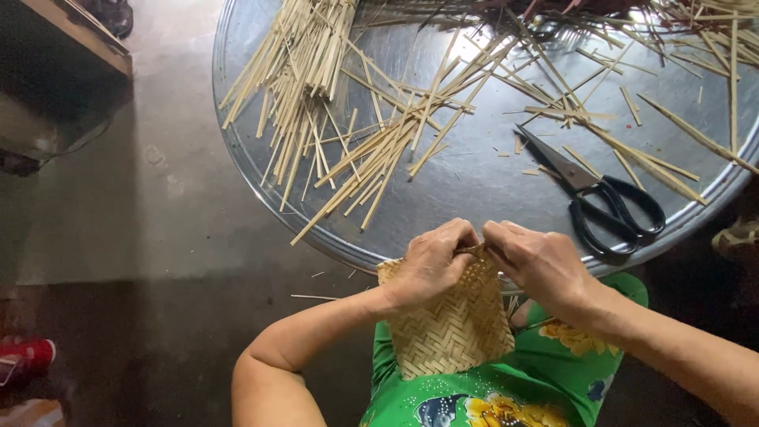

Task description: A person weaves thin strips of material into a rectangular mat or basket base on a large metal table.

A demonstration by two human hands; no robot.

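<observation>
head cam: both hands pinching the top edge of a little woven mat (452, 324), left hand (431, 265) and right hand (538, 259) curled tight on it | sitting over the lap, right by the round metal tray (474, 182) | black scissors (605, 202) and loose bamboo strips (316, 87) lying on that

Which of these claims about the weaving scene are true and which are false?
1. Both hands grip the top edge of a woven mat. True: the left hand and right hand pinch the woven mat at its upper edge.
2. The scissors are red. False: the scissors have black handles.
3. Loose strips lie on a round metal tray. True: the strips are scattered over the metal tray.
4. The right hand holds the scissors. False: they lie on the tray, apart from both hands.
5. The mat rests over green flowered clothing. True: the green clothing lies under it.
</observation>
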